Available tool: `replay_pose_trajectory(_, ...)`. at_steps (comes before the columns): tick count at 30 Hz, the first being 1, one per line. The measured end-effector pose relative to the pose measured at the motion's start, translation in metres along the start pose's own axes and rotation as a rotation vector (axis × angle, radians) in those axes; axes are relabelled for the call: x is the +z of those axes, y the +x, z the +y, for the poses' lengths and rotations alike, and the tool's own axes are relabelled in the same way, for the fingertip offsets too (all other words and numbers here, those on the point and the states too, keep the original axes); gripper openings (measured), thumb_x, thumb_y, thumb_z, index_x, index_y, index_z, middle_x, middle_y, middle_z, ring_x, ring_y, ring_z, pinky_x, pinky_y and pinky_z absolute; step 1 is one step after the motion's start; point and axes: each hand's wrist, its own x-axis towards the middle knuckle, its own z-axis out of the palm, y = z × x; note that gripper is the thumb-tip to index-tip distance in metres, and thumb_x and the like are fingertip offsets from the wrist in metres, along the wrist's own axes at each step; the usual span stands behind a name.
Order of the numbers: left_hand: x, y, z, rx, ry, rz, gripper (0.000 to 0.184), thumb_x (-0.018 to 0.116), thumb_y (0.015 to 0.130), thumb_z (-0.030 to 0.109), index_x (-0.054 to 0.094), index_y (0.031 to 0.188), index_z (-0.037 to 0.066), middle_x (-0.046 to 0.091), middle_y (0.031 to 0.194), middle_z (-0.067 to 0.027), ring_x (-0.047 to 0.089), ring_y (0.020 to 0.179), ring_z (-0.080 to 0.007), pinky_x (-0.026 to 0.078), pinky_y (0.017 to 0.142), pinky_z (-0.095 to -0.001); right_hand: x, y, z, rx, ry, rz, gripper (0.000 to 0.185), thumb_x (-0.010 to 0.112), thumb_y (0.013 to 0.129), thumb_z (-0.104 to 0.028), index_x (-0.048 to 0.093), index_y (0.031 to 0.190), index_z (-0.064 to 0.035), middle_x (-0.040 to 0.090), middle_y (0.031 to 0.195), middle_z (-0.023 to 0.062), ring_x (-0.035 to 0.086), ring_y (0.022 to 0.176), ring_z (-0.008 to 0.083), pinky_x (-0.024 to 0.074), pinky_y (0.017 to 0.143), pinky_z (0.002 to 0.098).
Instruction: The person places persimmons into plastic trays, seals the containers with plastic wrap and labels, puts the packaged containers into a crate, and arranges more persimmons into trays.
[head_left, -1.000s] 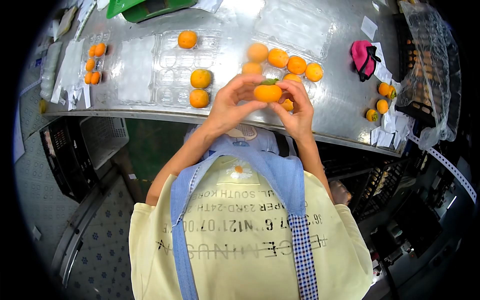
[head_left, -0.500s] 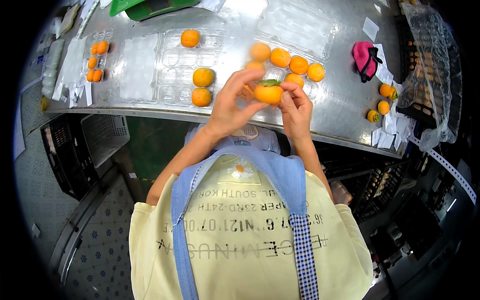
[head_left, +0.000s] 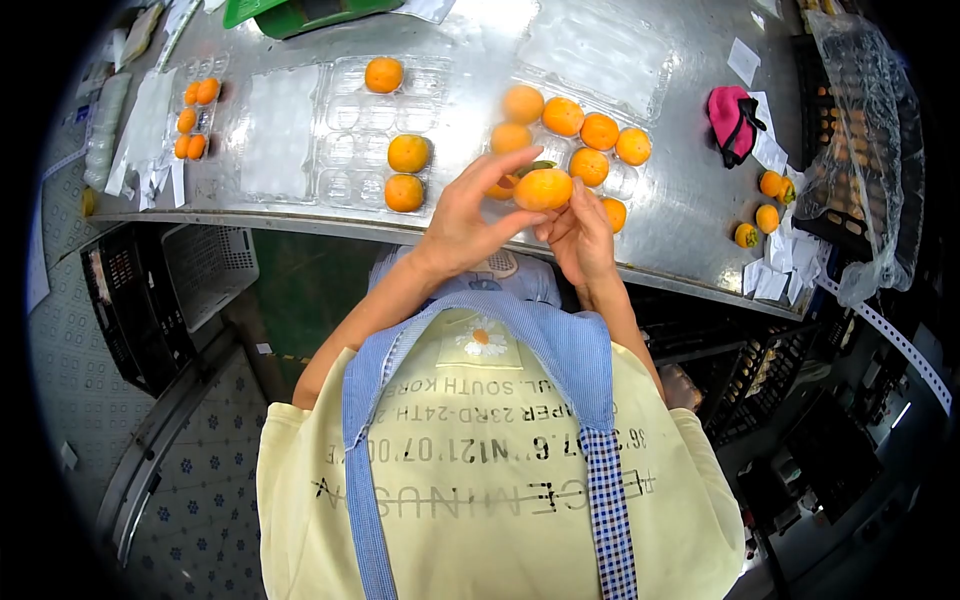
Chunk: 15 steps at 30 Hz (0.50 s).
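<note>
An orange persimmon (head_left: 543,189) with a green leafy top is held between my two hands above the table's front edge. My left hand (head_left: 466,212) has its thumb and forefinger around the fruit's left side. From the right, my right hand (head_left: 585,232) touches the fruit with its fingers, the thumb partly hidden. Just beyond my hands, a clear tray (head_left: 619,180) holds several persimmons (head_left: 599,131). Left of it, another clear tray (head_left: 376,114) holds three persimmons (head_left: 407,153).
A small clear tray of orange fruits (head_left: 187,121) lies far left. A green container (head_left: 310,14) is at the back. On the right are a pink-and-black item (head_left: 733,125), several loose fruits (head_left: 767,218), paper pieces (head_left: 771,279) and a plastic-covered black crate (head_left: 850,190).
The held persimmon has turned, so its leafy top points more away and shows less. My right hand has rotated and dropped slightly, uncovering more fruit in the tray behind.
</note>
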Motion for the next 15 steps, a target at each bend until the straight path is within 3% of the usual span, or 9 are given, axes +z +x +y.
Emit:
replay_pose_trajectory(3,0.003,0.0,0.003,0.029,0.007,0.075,0.052,0.078,0.07,0.013,0.058,0.119,0.006,0.061,0.104,-0.0096,0.059,0.089,-0.022,0.048,0.08,-0.0304,0.0,0.001,0.001,0.032,0.002,-0.002,0.038,0.037,0.1,-0.034,0.054,0.114,-0.0025,0.063,0.096,0.0093,0.058,0.073,0.015,0.0457,0.06,0.0263)
replay_pose_trajectory(10,-0.006,0.005,0.01,0.096,0.182,-0.02,0.055,0.081,0.068,0.017,0.06,0.117,0.006,0.06,0.095,-0.008,0.057,0.082,-0.0206,0.047,0.074,-0.03,0.0,0.0,0.007,0.094,-0.166,-0.054,0.055,0.027,0.099,-0.046,0.052,0.122,-0.0021,0.065,0.1,0.01,0.058,0.078,0.0136,0.0418,0.064,0.0252)
replay_pose_trajectory(12,-0.007,0.006,0.011,0.106,0.194,-0.049,0.057,0.081,0.068,0.014,0.059,0.12,0.006,0.057,0.088,-0.0063,0.055,0.082,-0.0181,0.044,0.076,-0.0279,0.0,0.0,0.009,0.121,-0.168,-0.047,0.056,0.025,0.099,-0.046,0.053,0.121,-0.0027,0.065,0.101,0.0104,0.057,0.078,0.0134,0.0415,0.064,0.0247)
replay_pose_trajectory(15,-0.009,0.006,0.013,0.034,0.211,-0.144,0.059,0.08,0.07,0.014,0.057,0.124,0.006,0.061,0.096,-0.005,0.056,0.086,-0.0155,0.044,0.08,-0.0276,0.003,0.0,0.007,0.165,-0.117,-0.009,0.048,0.028,0.1,-0.04,0.055,0.114,-0.0021,0.065,0.093,0.0111,0.057,0.07,0.0142,0.0435,0.061,0.0253)
